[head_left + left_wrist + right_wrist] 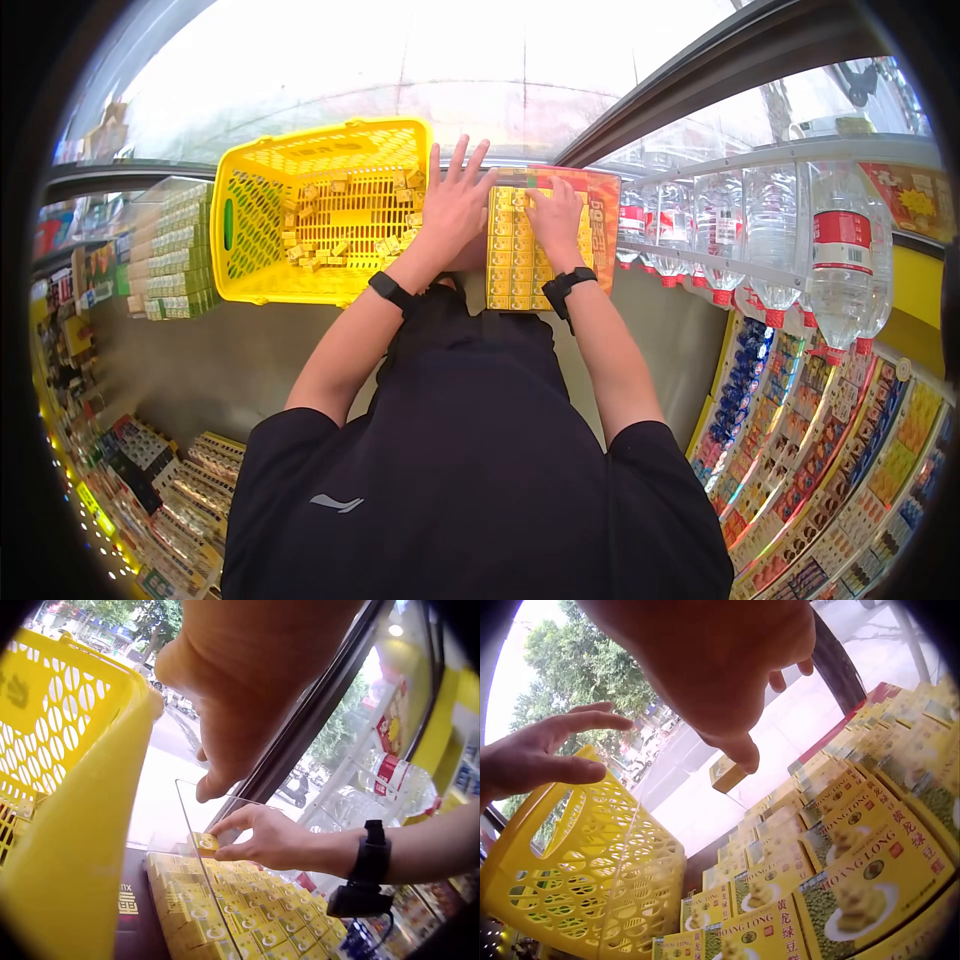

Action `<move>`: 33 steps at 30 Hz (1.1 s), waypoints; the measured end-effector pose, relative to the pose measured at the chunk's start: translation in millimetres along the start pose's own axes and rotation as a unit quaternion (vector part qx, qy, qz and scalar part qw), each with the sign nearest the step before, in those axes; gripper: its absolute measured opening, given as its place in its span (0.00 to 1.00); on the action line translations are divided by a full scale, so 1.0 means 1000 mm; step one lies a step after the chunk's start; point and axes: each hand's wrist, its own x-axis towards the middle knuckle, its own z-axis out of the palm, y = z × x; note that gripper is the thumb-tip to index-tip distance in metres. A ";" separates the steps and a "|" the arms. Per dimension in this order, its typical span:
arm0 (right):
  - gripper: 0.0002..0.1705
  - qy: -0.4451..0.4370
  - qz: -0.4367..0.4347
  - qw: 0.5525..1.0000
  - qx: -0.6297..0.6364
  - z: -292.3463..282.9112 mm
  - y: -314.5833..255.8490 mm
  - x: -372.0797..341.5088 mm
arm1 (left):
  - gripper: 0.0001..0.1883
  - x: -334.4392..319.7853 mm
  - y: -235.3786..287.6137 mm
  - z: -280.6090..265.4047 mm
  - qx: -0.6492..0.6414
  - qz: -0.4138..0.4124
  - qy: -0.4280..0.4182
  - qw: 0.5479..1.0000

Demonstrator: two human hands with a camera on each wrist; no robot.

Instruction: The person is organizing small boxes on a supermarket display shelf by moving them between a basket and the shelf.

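Observation:
My right hand [558, 218] pinches a small yellow box [204, 843] between thumb and fingers, at the far end of tight rows of matching yellow boxes [510, 265]. The same pinched box [726, 774] shows below the thumb in the right wrist view. My left hand [460, 205] is held with fingers spread beside the right rim of a yellow plastic basket [290, 294], holding nothing. Several loose yellow boxes [318, 258] lie scattered on the basket's floor. "Hoang Long" is printed on the stacked boxes in the right wrist view.
A clear panel edge [217, 907] crosses in front of the stacked boxes. Large water bottles [842, 240] with red labels hang at the right, near a dark window frame [690, 75]. Green-and-white packs [180, 250] are stacked left of the basket. Shelves of packets [830, 460] fill the lower right.

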 end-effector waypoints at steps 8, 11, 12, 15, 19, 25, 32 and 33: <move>0.14 -0.030 0.037 0.997 -0.057 0.047 -0.018 0.013 | 0.33 -0.019 -0.015 0.000 -0.016 -0.049 0.005 0.999; 0.14 -0.015 0.034 0.995 -0.088 0.060 -0.021 0.017 | 0.31 -0.020 -0.014 0.000 -0.038 -0.049 0.020 0.998; 0.14 -0.008 0.035 0.994 -0.104 0.061 -0.023 0.019 | 0.31 -0.020 -0.014 0.001 -0.039 -0.050 0.020 0.998; 0.14 -0.053 0.050 0.992 -0.106 0.058 -0.023 0.023 | 0.32 -0.021 -0.016 0.004 -0.012 -0.048 0.001 0.999; 0.12 -0.066 0.048 0.993 -0.085 0.061 -0.016 0.022 | 0.32 -0.020 -0.017 0.005 -0.019 -0.041 0.009 0.999; 0.12 -0.085 0.014 0.996 -0.007 0.056 -0.013 0.016 | 0.32 -0.020 -0.016 0.007 -0.027 -0.040 0.003 0.999; 0.18 -0.110 -0.002 0.994 0.029 0.056 -0.011 0.020 | 0.33 -0.017 -0.013 0.005 0.006 -0.036 -0.008 0.999; 0.18 -0.125 0.001 0.992 0.026 0.053 -0.012 0.020 | 0.34 -0.018 -0.014 0.006 0.004 -0.036 -0.004 0.999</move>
